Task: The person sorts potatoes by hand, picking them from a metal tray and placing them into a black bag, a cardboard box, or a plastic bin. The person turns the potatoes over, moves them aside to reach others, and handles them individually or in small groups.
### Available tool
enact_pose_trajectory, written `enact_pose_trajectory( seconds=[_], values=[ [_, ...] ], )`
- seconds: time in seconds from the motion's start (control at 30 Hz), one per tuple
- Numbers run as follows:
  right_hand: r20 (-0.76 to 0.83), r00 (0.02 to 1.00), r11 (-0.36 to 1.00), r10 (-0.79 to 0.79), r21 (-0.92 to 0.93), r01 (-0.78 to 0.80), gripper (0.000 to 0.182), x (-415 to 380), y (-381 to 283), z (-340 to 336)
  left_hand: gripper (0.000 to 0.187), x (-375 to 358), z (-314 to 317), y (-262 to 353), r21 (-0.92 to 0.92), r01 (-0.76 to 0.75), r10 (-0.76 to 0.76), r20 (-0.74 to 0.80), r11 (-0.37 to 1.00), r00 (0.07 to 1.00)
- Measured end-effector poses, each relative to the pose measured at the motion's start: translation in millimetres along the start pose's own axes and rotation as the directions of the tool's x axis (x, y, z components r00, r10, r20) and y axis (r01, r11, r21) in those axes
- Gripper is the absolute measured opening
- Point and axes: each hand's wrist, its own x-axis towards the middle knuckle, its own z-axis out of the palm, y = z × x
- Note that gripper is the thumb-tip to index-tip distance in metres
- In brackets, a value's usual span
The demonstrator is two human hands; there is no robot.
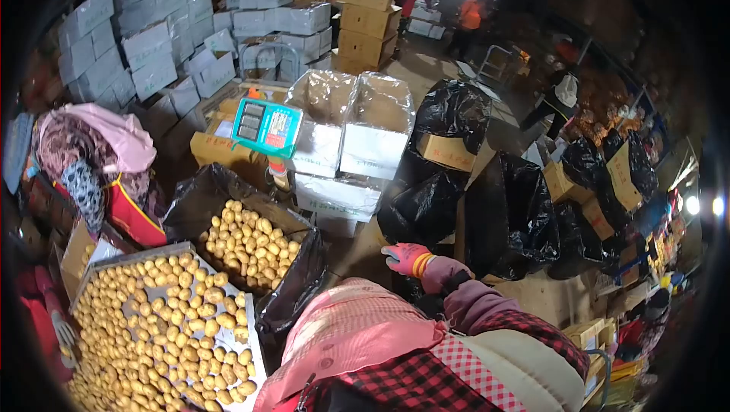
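Note:
Neither my left hand nor my right hand shows in the frame. A co-worker in a pink checked head covering (357, 321) and plaid sleeves fills the bottom centre. That person's pink-gloved hand (408, 258) is held out over the floor, beside black plastic bags. At the lower left, many potatoes lie on a pale sorting table (255, 343). More potatoes (251, 245) fill a box lined with black plastic behind it. At the far left edge, another person's grey-gloved hand (65, 332) is by the table's side.
A green scale display (268, 128) stands near plastic-lined cartons (376, 150). White boxes (152, 55) and brown boxes (368, 20) are stacked behind. A bent-over person (99, 142) is at the left. Black-bagged cartons (513, 207) stand to the right, with people farther back.

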Motion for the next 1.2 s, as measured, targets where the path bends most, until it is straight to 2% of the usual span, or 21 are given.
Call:
enact_pose_trajectory(
  seconds=[0.13, 0.23, 0.27, 0.3, 0.33, 0.37, 0.43, 0.5, 0.57, 0.6, 0.7, 0.73, 0.77, 0.8, 0.83, 0.87, 0.9, 0.97, 1.03, 1.07, 1.2],
  values=[
    [-0.072, 0.983, 0.984, -0.167, -0.075, 0.162, 0.040, 13, -10, 11, 0.057, -11, 31, -8, -0.017, -0.020, 0.021, 0.046, 1.000, 0.999],
    [0.144, 0.984, 0.989, -0.107, -0.086, 0.120, 0.046, 36, -23, 5, 0.057, -32, 74, -24, -0.059, 0.063, -0.055, 0.139, 0.996, 0.989],
    [0.184, 0.978, 0.995, -0.095, 0.020, 0.093, 0.045, 39, -35, -4, 0.057, -40, 97, -24, -0.088, 0.116, -0.098, 0.185, 0.989, 0.978],
    [0.168, 0.973, 0.980, -0.157, -0.095, 0.175, 0.044, 44, -45, -8, 0.057, -52, 111, -29, -0.115, 0.143, -0.120, 0.186, 0.983, 0.975],
    [0.181, 0.970, 0.981, -0.165, -0.068, 0.179, 0.042, 56, -36, 2, 0.058, -61, 77, -26, -0.158, 0.026, -0.009, 0.106, 0.987, 0.994],
    [0.074, 0.943, 0.945, -0.324, -0.011, 0.325, 0.041, 58, -17, 17, 0.060, -70, 45, -22, -0.184, -0.099, 0.105, 0.022, 0.978, 0.994],
    [0.174, 0.944, 0.959, -0.280, -0.003, 0.285, 0.045, 62, -19, 7, 0.061, -78, 10, -27, -0.101, -0.275, 0.245, -0.241, 0.956, 0.939],
    [0.188, 0.918, 0.932, -0.349, -0.038, 0.362, 0.046, 74, 0, 22, 0.063, -65, -3, -66, 0.060, 0.003, 0.015, -0.311, 0.998, 0.950],
    [0.174, 0.900, 0.908, -0.399, -0.061, 0.414, 0.045, 83, 7, 24, 0.070, -60, -11, -100, 0.155, 0.274, -0.224, -0.278, 0.949, 0.934],
    [0.169, 0.895, 0.900, -0.413, -0.070, 0.429, 0.043, 85, 4, 27, 0.072, -59, -2, -115, 0.080, 0.399, -0.378, -0.190, 0.914, 0.906],
    [0.206, 0.888, 0.897, -0.412, -0.077, 0.434, 0.041, 92, -10, 34, 0.073, -82, 0, -74, 0.241, 0.391, -0.390, -0.051, 0.888, 0.919],
    [0.224, 0.888, 0.899, -0.401, -0.088, 0.429, 0.041, 97, -18, 30, 0.072, -85, 42, -78, 0.306, 0.276, -0.252, -0.116, 0.911, 0.961],
    [0.234, 0.878, 0.886, -0.417, -0.111, 0.450, 0.040, 100, -27, 25, 0.076, -86, 58, -68, 0.174, 0.186, -0.203, 0.084, 0.967, 0.976],
    [0.250, 0.867, 0.872, -0.431, -0.131, 0.472, 0.040, 101, -38, 23, 0.077, -92, 42, -25, 0.068, 0.198, -0.204, 0.091, 0.978, 0.975],
    [0.270, 0.853, 0.857, -0.446, -0.146, 0.494, 0.039, 101, -47, 21, 0.078, -111, 54, -7, 0.084, 0.060, -0.049, -0.138, 0.995, 0.989],
    [0.245, 0.837, 0.841, -0.490, -0.117, 0.527, 0.038, 105, -55, 17, 0.078, -117, 46, 7, -0.085, -0.046, 0.033, -0.139, 0.995, 0.990],
    [0.215, 0.816, 0.821, -0.537, -0.089, 0.564, 0.037, 111, -65, 12, 0.072, -118, 29, 13, -0.147, -0.194, 0.201, 0.036, 0.970, 0.979],
    [0.125, 0.721, 0.718, -0.681, -0.082, 0.692, 0.034, 133, -87, 2, 0.061, -129, 20, 8, -0.305, -0.272, 0.280, -0.019, 0.913, 0.960],
    [0.030, 0.547, 0.539, -0.837, -0.135, 0.832, 0.033, 149, -107, -7, 0.056, -127, 8, -15, -0.234, -0.212, 0.165, -0.204, 0.949, 0.965],
    [0.040, 0.645, 0.645, -0.763, -0.015, 0.764, 0.035, 146, -126, -18, 0.062, -132, 10, -33, -0.118, -0.123, 0.090, -0.256, 0.985, 0.962],
    [0.072, 0.643, 0.646, -0.763, 0.038, 0.762, 0.039, 162, -162, -21, 0.069, -142, 5, -79, 0.119, 0.204, -0.169, -0.252, 0.972, 0.953]
  ],
)
